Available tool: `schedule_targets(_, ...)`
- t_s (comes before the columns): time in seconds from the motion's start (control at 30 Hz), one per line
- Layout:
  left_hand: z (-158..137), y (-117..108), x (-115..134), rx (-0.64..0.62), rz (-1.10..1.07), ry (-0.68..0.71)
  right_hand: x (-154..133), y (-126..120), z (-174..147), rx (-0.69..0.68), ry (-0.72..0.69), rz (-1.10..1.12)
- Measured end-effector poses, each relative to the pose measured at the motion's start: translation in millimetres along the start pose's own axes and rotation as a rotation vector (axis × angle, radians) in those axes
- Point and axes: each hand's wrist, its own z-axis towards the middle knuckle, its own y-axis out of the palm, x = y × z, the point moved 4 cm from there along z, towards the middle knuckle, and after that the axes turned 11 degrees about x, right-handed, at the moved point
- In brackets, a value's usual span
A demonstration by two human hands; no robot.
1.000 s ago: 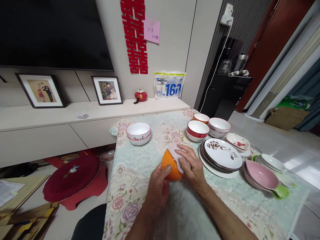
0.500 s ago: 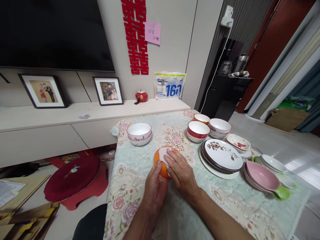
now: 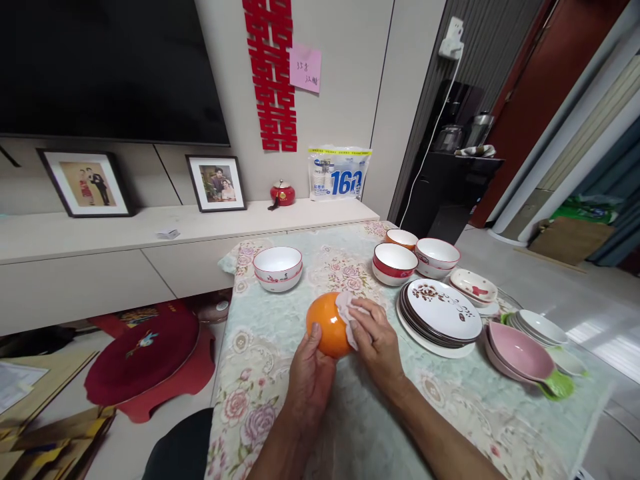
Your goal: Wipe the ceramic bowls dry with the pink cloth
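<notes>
Left hand (image 3: 311, 377): half closed, palm up, cupped around an orange bowl (image 3: 325, 327); thumb laid on the outer wall, remaining fingers underneath and mostly hidden. Right hand (image 3: 375, 340): fingers bent and close together over a pale cloth (image 3: 344, 308), which is pinned against the right side of the bowl. Bowl is tipped so its glossy outside faces the viewer; rim and inside not visible. Position: between the two hands, above the near middle of the flowered tablecloth (image 3: 250, 363). Cannot tell whether its underside touches the tablecloth.

Surroundings on the table. Left, beyond the hands: two nested white bowls (image 3: 278, 275) with red rims, well apart from the other dishes. Right, beyond the hands: a red-banded pair of bowls (image 3: 395, 272), another white pair (image 3: 437, 265) beside it, and a second orange bowl (image 3: 401, 241) just behind. Nearer the right hand: a stack of plates (image 3: 443, 310), top one white with a brown flower pattern. Right of the plates: a pink dish (image 3: 520, 353) with a green leaf-shaped handle, nested on a similar one; small white bowls (image 3: 543, 327) stacked behind it; a spotted dish (image 3: 473, 285) with a red bow motif beyond the plates
</notes>
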Motion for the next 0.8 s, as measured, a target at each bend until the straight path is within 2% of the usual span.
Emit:
schedule_targets(0.07, 0, 0, 0, 0.025, -0.024, -0.034, -12, 1, 0, -0.034, -0.117, -0.039)
schedule_targets(0.17, -1, 2, 0, 0.022, -0.047, -0.05, -17, 2, 4, -0.112, -0.212, -0.098)
schedule_targets(0.37, -1, 1, 1, 0.041, 0.0, 0.001, -14, -1, 6, -0.071, -0.213, -0.271)
schedule_targets(0.5, -5, 4, 3, -0.032, 0.156, 0.082, -33, -4, 0, -0.061, -0.262, -0.144)
schedule_targets(0.63, -18, 15, -3, -0.125, 0.352, 0.133, -52, -6, -1, -0.149, -0.377, -0.143)
schedule_targets(0.73, -26, 21, -7, -0.174, 0.446, 0.143, -49, -13, 7, -0.141, -0.308, -0.145)
schedule_targets(0.8, -28, 20, -8, -0.206, 0.546, 0.145, -37, -20, 16, -0.111, -0.156, -0.073)
